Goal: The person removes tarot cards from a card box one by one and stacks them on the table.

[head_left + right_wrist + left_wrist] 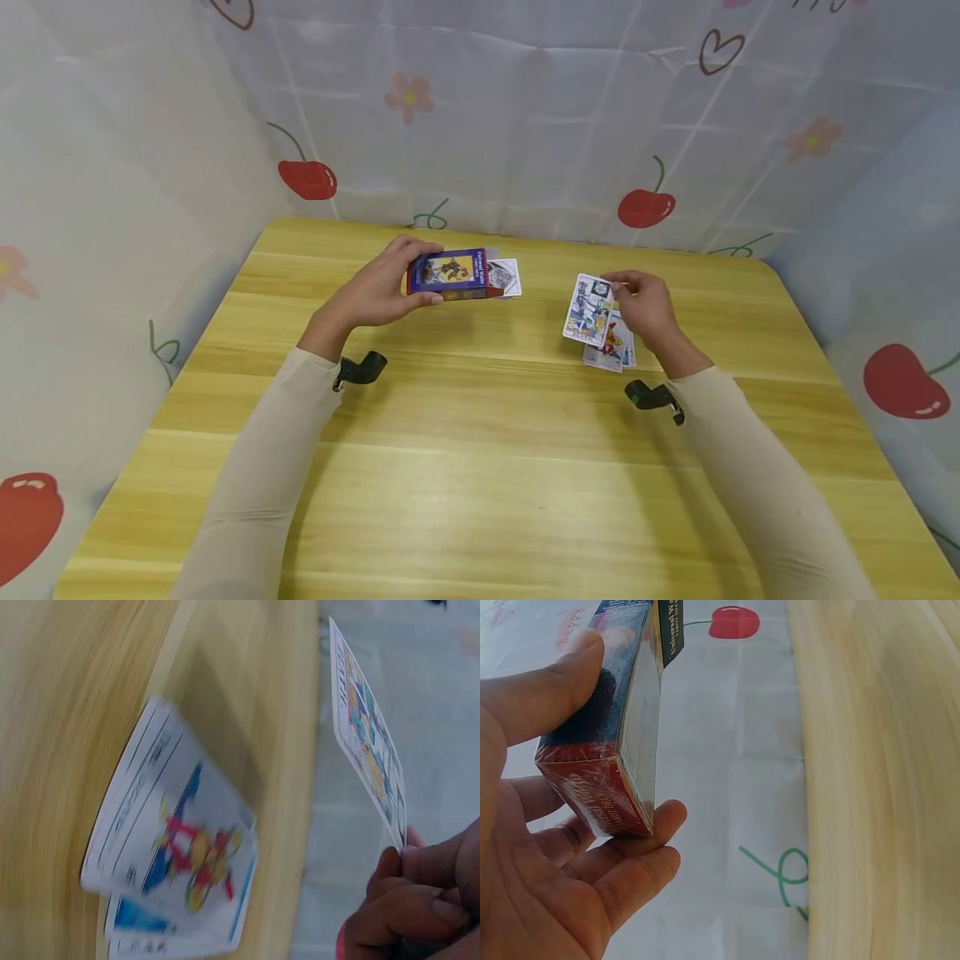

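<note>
My left hand (pixel 382 283) grips a tarot card box (pixel 450 271) by its closed end, thumb on one side and fingers on the other. Patterned cards (pixel 504 277) stick out of the box's right end. Between the thumb and fingers of my right hand (pixel 647 308) is a tarot card (pixel 587 310), pinched at its corner; the right wrist view shows "DEATH" printed on this card (pixel 367 735). Below it, a small loose pile of cards (pixel 187 832) lies face up on the table, apart from the held card.
The wooden table (pixel 465 492) ends at the back against a hanging cloth (pixel 510 142) printed with cherries, flowers and hearts. More of this cloth hangs at both sides. A black wrist mount (pixel 360 369) projects from the left sleeve, another mount (pixel 651 398) from the right.
</note>
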`<action>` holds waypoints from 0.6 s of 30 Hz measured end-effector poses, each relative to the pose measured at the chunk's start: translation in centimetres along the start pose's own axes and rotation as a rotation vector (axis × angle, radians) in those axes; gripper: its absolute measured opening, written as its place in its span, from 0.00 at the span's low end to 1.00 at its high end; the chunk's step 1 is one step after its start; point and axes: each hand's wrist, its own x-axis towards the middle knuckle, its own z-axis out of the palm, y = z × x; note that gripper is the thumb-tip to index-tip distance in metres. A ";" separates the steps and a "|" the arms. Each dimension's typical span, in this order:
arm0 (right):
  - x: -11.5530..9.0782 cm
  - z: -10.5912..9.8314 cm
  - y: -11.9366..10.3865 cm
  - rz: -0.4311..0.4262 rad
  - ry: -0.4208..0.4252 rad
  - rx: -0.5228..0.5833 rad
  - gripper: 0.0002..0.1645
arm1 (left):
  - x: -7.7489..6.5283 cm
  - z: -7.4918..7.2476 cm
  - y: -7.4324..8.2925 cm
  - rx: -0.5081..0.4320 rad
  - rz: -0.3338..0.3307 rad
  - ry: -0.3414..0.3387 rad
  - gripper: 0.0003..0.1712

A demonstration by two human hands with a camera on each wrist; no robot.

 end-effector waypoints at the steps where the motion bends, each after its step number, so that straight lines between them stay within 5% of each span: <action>1: 0.3 -0.2 0.4 0.015 -0.028 -0.022 0.22 | 0.0 0.0 0.0 0.001 -0.002 -0.001 0.41; 10: 1.5 -0.6 4.0 0.118 -0.089 -0.184 0.22 | 0.0 0.0 0.0 0.011 -0.007 0.001 0.41; 18: 1.6 -0.3 5.2 0.114 -0.081 -0.250 0.22 | 0.0 0.0 0.0 0.011 -0.008 0.003 0.42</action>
